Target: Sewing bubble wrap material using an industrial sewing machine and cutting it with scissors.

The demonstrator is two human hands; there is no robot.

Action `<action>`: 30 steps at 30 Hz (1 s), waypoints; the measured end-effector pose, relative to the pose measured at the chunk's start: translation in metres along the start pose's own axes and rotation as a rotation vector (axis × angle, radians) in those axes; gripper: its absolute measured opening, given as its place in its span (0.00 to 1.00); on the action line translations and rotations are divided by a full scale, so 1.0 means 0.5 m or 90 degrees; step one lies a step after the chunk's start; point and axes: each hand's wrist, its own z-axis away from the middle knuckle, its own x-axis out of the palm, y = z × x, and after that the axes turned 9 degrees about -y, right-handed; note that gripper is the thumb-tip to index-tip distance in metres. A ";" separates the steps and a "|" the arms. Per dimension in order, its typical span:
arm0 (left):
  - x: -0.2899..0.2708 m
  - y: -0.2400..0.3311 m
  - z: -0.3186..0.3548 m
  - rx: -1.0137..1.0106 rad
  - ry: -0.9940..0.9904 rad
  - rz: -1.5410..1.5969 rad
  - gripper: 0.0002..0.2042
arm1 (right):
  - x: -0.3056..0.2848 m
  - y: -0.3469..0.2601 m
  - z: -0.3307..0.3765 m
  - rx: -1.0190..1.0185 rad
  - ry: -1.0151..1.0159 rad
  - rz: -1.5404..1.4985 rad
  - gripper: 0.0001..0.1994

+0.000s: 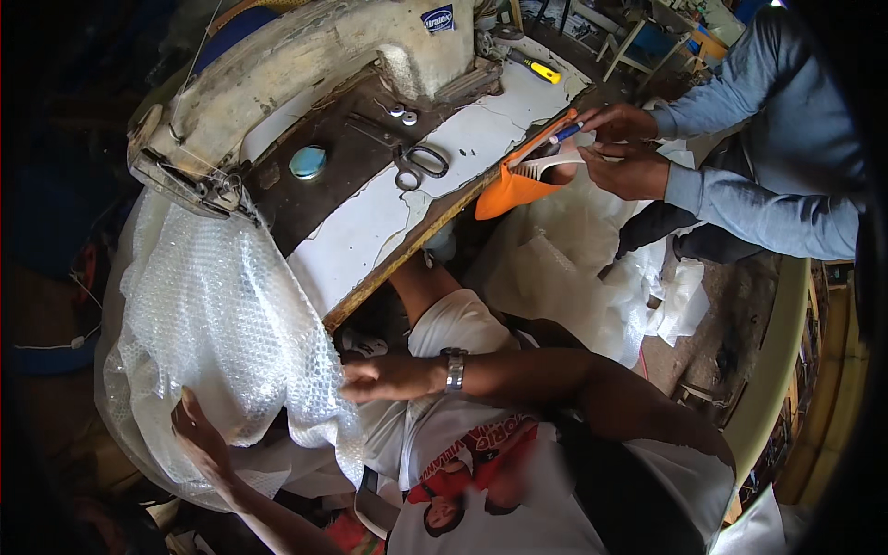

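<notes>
Lettered sticker (438, 18) (blue) on machine (305, 76); red-lettered shirt (476, 449).

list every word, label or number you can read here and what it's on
Wording not copied out; it stands here:
Sewing machine: white lettering on a blue sticker.
White shirt: red lettering above a printed picture, bent by folds.
Watch: too small to read.
Bubble wrap: none visible.

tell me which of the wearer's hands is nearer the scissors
Right. The right hand is at the bubble wrap's right edge, below the scissors in the picture; the left hand is farther off, by the bubble wrap's lower left part.
</notes>
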 end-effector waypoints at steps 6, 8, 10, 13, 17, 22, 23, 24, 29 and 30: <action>-0.009 0.073 -0.024 0.008 0.133 0.049 0.14 | 0.101 0.049 -0.070 -0.046 -0.006 0.037 0.20; -0.036 0.084 -0.044 0.077 0.269 0.066 0.12 | 0.128 -0.013 -0.047 -0.163 -0.047 -0.027 0.18; -0.092 0.094 -0.077 0.132 0.323 -0.043 0.11 | 0.135 -0.053 -0.042 -0.223 -0.132 -0.146 0.17; -0.145 0.124 -0.148 0.157 0.302 -0.105 0.12 | 0.126 -0.080 -0.054 -0.149 -0.220 -0.346 0.16; -0.103 -0.016 -0.236 0.086 0.091 -0.166 0.12 | 0.134 -0.029 -0.057 -0.116 -0.190 -0.292 0.18; -0.042 -0.055 -0.163 0.083 -0.017 0.052 0.21 | 0.132 -0.055 -0.031 -0.206 -0.062 0.143 0.18; -0.049 -0.027 -0.128 0.077 0.088 0.065 0.23 | 0.142 -0.076 -0.037 -0.274 -0.055 0.148 0.17; -0.064 0.003 -0.099 0.069 0.196 0.079 0.25 | 0.135 -0.108 -0.039 -0.295 -0.080 0.169 0.14; -0.180 0.239 0.020 0.174 -0.354 0.243 0.44 | 0.131 -0.201 -0.105 -0.433 -0.106 0.123 0.13; -0.190 0.287 0.022 0.194 -0.512 0.071 0.38 | 0.146 -0.196 -0.124 -0.454 -0.111 0.146 0.15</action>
